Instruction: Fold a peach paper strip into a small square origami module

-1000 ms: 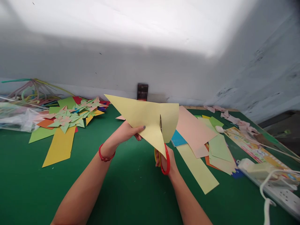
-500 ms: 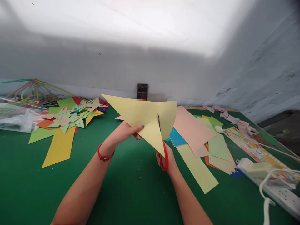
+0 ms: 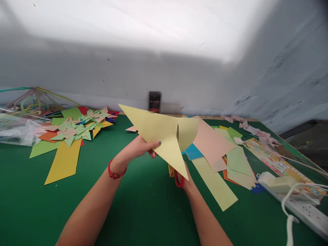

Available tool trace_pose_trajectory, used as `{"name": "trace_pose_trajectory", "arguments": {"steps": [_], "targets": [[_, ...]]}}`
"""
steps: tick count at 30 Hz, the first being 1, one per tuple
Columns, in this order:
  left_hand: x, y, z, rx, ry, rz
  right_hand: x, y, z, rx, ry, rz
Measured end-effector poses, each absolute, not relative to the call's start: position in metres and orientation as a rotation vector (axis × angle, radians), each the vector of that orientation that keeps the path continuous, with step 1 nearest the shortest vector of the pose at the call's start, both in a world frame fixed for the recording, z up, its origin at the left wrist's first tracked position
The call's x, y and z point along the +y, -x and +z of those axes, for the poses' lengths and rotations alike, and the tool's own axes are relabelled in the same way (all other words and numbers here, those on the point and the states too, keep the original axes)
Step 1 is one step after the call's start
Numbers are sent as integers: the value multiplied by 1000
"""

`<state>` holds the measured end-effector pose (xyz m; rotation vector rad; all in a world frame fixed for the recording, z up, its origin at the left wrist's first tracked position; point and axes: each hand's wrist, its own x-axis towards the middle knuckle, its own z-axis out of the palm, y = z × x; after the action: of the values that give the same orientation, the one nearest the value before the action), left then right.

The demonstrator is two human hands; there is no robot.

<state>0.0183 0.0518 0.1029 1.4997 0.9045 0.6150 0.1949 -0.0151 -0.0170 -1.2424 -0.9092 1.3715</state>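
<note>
A large sheet of pale yellow paper [image 3: 153, 128] is held up above the green table, with a long cut running into it from its lower right. My left hand [image 3: 139, 148] pinches its lower left edge, thumb on top and fingers beneath. My right hand [image 3: 188, 179] grips scissors [image 3: 180, 180] with red and yellow handles, partly hidden behind the paper's lower corner. A sliver of the dark blade shows in the cut. To the right of the cut, the paper curls away as a rounded flap.
Folded paper stars [image 3: 77, 128] and coloured sheets lie at the left, beside a clear plastic bag [image 3: 23, 131]. At the right are a pink sheet [image 3: 212, 143], a pale yellow strip [image 3: 216, 184], more paper and a white power strip [image 3: 294, 201] with cords.
The yellow paper has shifted slightly right and down, its lower corner now covering more of the scissors. Less of the blade shows, and my left hand has moved a little right with the sheet.
</note>
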Motion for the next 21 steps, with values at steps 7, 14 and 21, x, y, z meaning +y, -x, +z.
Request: {"name": "trace_pose_trajectory", "arguments": {"steps": [7, 14, 21], "targets": [[48, -19, 106, 936, -1521, 560, -18, -198, -21, -947, 1349, 1192], [48, -20, 105, 957, -1532, 530, -20, -197, -18, -987, 1416, 1133], [48, -19, 106, 966, -1536, 527, -24, -195, -8, -1031, 1432, 1130]]}}
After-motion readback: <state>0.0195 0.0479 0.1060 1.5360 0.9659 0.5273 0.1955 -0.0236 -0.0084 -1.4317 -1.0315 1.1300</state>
